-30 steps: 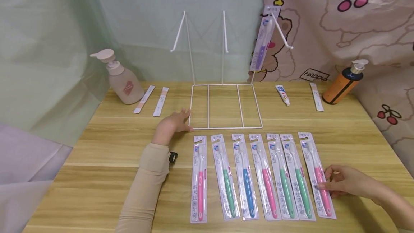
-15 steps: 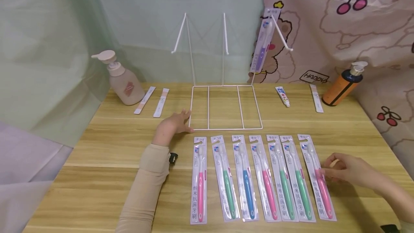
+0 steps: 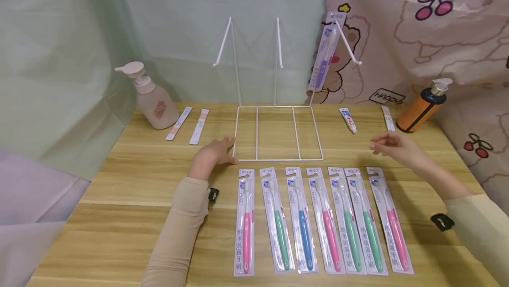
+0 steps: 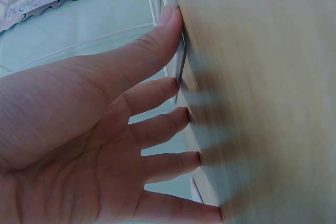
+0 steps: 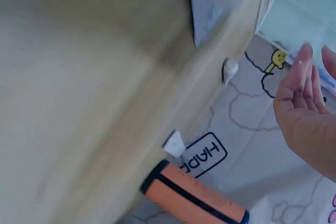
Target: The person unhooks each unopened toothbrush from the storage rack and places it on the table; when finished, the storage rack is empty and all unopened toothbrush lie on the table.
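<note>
Wooden tabletop [image 3: 131, 176] is filling the lower frame, and we are resting our left hand [image 3: 210, 156] on it with fingers straight, fingertips [image 4: 176, 85] touching the near-left corner of the white wire rack [image 3: 276, 132] at centre. Our right hand [image 3: 391, 147] is hovering right of centre, fingers relaxed, holding nothing, above the rightmost pink toothbrush pack [image 3: 389, 220] in the row of seven lying along the bottom.

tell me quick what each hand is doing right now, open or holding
Left hand: open, fingers straight, resting against the white wire rack.
Right hand: open, holding nothing, above the table.
</note>
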{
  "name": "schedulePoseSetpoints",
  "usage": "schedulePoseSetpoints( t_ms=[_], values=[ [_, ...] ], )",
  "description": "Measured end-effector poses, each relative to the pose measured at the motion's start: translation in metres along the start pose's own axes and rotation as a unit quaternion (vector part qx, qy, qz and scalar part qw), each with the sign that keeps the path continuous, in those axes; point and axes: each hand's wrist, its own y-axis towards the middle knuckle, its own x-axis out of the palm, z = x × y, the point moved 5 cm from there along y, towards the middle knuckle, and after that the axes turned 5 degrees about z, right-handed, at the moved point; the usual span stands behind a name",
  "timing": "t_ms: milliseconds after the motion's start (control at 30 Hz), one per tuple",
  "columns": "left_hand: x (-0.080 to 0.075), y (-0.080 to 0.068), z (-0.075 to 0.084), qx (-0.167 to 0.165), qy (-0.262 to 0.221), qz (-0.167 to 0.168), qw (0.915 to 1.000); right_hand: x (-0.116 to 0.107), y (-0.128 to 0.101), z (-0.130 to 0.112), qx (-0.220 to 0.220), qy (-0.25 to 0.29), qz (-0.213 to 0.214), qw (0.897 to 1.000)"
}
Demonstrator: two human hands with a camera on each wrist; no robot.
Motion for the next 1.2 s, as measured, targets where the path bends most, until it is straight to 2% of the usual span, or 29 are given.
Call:
schedulePoseSetpoints(
  t_ms=[233, 333, 467, 633, 933, 1200],
  values=[
    [0.000, 0.001, -0.001, -0.001, 0.001, 0.004, 1.0000, -0.012, 0.061, -0.017, 0.016, 0.020, 0.039, 0.999],
    [0.000, 0.002, -0.001, 0.000, 0.003, 0.004, 1.0000, -0.015, 0.082, -0.025, 0.022, 0.013, 0.053, 0.998],
    [0.000, 0.002, -0.001, -0.001, -0.004, 0.005, 1.0000, -0.012, 0.108, -0.039, 0.029, 0.006, 0.066, 0.997],
    [0.000, 0.002, 0.000, -0.003, -0.008, 0.003, 1.0000, -0.001, 0.136, -0.060, 0.033, 0.029, 0.079, 0.996],
    [0.002, 0.000, 0.002, -0.004, -0.004, 0.002, 1.0000, 0.016, 0.164, -0.098, 0.053, 0.063, 0.149, 0.985],
    [0.000, 0.000, 0.000, -0.005, -0.004, 0.005, 1.0000, 0.021, 0.181, -0.123, 0.059, 0.064, 0.172, 0.981]
  ],
)
